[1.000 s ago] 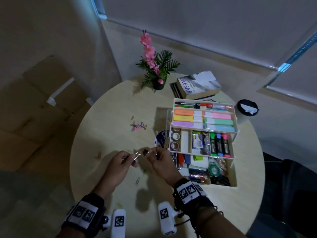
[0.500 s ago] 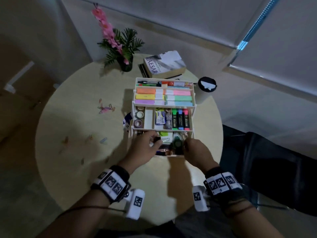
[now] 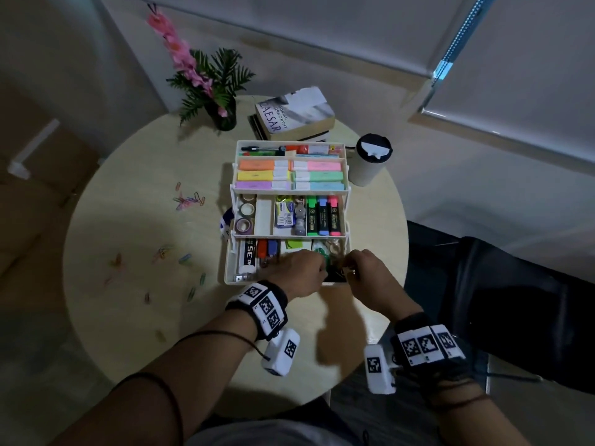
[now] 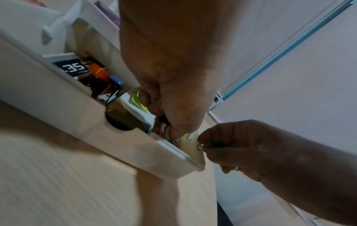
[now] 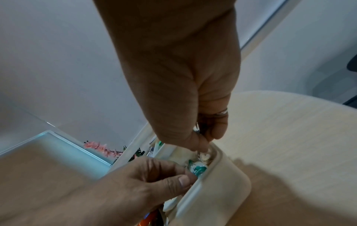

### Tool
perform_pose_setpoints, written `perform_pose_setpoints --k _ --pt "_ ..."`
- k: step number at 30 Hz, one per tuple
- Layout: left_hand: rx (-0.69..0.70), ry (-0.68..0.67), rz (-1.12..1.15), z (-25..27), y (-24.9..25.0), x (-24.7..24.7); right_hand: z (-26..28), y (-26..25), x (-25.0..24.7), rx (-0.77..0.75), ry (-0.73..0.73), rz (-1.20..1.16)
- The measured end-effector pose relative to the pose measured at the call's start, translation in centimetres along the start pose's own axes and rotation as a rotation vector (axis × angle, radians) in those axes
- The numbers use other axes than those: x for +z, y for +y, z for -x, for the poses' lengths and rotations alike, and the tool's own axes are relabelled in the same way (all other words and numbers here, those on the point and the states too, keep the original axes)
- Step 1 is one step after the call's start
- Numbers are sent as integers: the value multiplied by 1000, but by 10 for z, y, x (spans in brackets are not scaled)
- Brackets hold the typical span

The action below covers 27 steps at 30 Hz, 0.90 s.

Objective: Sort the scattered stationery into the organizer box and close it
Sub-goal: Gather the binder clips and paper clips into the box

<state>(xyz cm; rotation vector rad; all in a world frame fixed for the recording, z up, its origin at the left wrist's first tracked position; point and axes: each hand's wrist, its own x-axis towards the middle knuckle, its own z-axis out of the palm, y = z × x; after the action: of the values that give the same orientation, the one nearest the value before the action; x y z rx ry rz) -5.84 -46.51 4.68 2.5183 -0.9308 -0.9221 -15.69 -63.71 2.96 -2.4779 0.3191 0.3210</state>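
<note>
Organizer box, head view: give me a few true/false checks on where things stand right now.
1. The organizer box is closed. False: its tiers stand open.
2. Both hands are at the bottom tier: left hand, right hand. True.
3. Paper clips lie on the table left of the box. True.
4. The cup stands left of the box. False: it stands at the box's right rear corner.
5. The highlighters lie in the middle tier. True.

Beyond the busy spot, a round pale wooden table (image 3: pixel 128 317) stands in dim light; closed roller blinds (image 3: pixel 322 27) cover the windows, grey floor (image 3: pixel 38 381) lies below.
</note>
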Motion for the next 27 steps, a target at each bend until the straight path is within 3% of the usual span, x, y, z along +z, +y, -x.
perform_pose_setpoints --k 7,15,18,23,27 --pt "53 -59 108 15 2 0 -11 -13 11 -35 20 -10" --pt "218 111 251 45 -57 5 -12 -31 15 74 -6 115" --pt "286 210 324 72 -93 -4 -7 -43 21 96 81 181" --pt "138 483 386 125 -204 -18 -6 -107 39 -75 286 136" --pt "-104 586 171 159 -316 -23 -9 -199 93 -248 195 -127"
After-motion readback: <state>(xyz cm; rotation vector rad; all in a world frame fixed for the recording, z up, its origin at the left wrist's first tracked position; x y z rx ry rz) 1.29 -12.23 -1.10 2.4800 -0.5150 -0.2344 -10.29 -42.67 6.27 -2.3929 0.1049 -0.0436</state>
